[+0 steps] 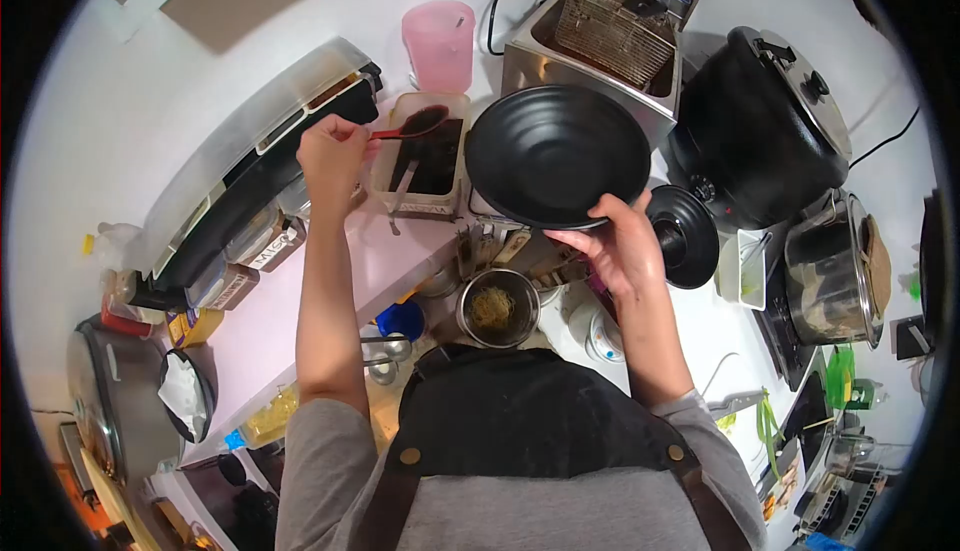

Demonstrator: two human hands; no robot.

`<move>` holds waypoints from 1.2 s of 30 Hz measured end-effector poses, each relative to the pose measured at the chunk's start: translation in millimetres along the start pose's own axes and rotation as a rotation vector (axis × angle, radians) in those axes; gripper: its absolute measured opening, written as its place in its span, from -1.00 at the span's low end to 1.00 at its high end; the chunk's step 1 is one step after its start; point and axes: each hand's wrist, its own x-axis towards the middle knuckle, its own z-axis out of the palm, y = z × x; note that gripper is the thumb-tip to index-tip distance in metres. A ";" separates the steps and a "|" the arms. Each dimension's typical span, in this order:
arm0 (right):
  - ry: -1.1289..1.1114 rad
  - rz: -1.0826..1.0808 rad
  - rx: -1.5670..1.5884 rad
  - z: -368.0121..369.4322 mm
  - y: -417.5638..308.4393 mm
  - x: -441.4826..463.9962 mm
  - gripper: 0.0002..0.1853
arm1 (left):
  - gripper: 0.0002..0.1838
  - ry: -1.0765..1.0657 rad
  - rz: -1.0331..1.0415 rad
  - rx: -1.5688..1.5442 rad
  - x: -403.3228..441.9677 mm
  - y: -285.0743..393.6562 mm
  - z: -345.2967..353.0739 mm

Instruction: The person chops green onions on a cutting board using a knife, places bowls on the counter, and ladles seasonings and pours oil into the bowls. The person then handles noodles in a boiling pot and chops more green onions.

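Observation:
My left hand [336, 158] is closed around the handle of a red spoon [420, 121]. The spoon's dark bowl is over a rectangular plastic tub [459, 186] of dark contents, and I cannot tell whether it carries any. A second, pale-handled utensil [404, 187] leans in that tub. To the right, my right hand [622, 249] grips the near rim of a wide black bowl [557, 154], thumb on the rim and fingers beneath. The bowl is held tilted toward me, and its visible inside is bare.
A deep fryer [540, 46] with a wire basket stands behind the bowl. Rightward are a small black bowl [695, 251], a black soup kettle [745, 141] and a steel pot [825, 271]. A pink cup [438, 46] stands behind the tub; a metal bowl [510, 331] sits below.

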 end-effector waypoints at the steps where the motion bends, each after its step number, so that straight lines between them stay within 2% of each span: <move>1: -0.003 -0.013 -0.018 3.0 4.7 4.4 -0.40 | -0.88 -0.003 0.018 -0.004 1.6 7.9 -3.9; 7: -0.022 0.032 0.032 30.8 25.3 17.0 -0.48 | -0.86 -0.037 0.079 -0.039 -10.0 68.3 -17.3; 12: -0.098 0.051 0.114 43.4 41.5 26.8 -0.50 | -0.88 -0.133 0.152 0.030 -33.7 70.7 -7.8; 16: -0.114 0.002 0.109 47.7 42.4 26.1 -0.49 | -0.94 -0.103 0.417 0.293 -68.5 75.1 5.0; 19: -0.134 0.000 0.122 44.5 41.4 27.6 -0.47 | -0.97 -0.023 0.940 0.470 -72.5 63.3 10.3; 20: -0.128 -0.004 0.124 44.1 41.3 27.4 -0.47 | -0.97 -0.047 0.965 0.470 -74.6 61.8 8.8; 23: -0.111 -0.016 0.120 37.8 38.4 26.8 -0.48 | -0.91 0.034 0.786 0.300 -59.9 56.6 2.8; 26: -0.018 -0.045 0.095 30.0 32.0 22.0 -0.49 | -0.94 0.113 0.397 0.203 -42.3 53.9 -12.1; 29: 0.043 -0.079 0.095 19.8 27.7 18.2 -0.45 | -0.86 0.091 0.321 0.277 -20.9 8.8 -16.3; 30: 0.055 -0.091 0.094 16.9 26.7 16.9 -0.43 | -0.82 0.098 0.309 0.398 -15.7 -7.6 -11.4; 33: 0.081 -0.100 0.103 11.8 22.9 13.0 -0.36 | -0.83 -0.005 0.291 0.490 -15.9 -33.8 6.6; 34: 0.087 -0.110 0.097 11.2 22.4 11.0 -0.34 | -0.86 -0.070 0.180 0.420 -20.2 -29.2 12.6; 36: 0.092 -0.112 0.095 8.2 22.0 8.8 -0.31 | -0.87 -0.116 0.194 0.498 -15.1 -38.1 23.7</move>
